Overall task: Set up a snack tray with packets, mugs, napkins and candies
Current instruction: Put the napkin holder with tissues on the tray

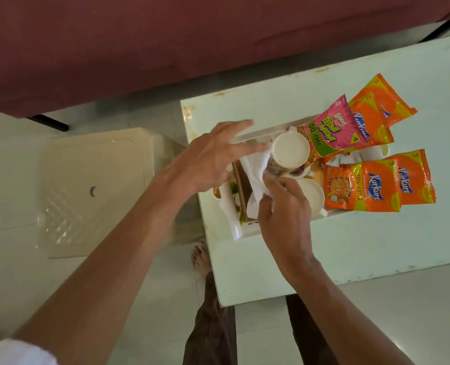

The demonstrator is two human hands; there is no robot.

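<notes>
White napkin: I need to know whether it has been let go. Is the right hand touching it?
Touching. The head view shows the right hand pinching a fold of the white napkin, with no gap between them.

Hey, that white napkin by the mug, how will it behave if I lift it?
Probably floppy: the napkin drapes and creases where the right hand pinches it. Likely very light, so it may snag on the mug beside it. It looks thin, so a hard tug could tear it.
</notes>
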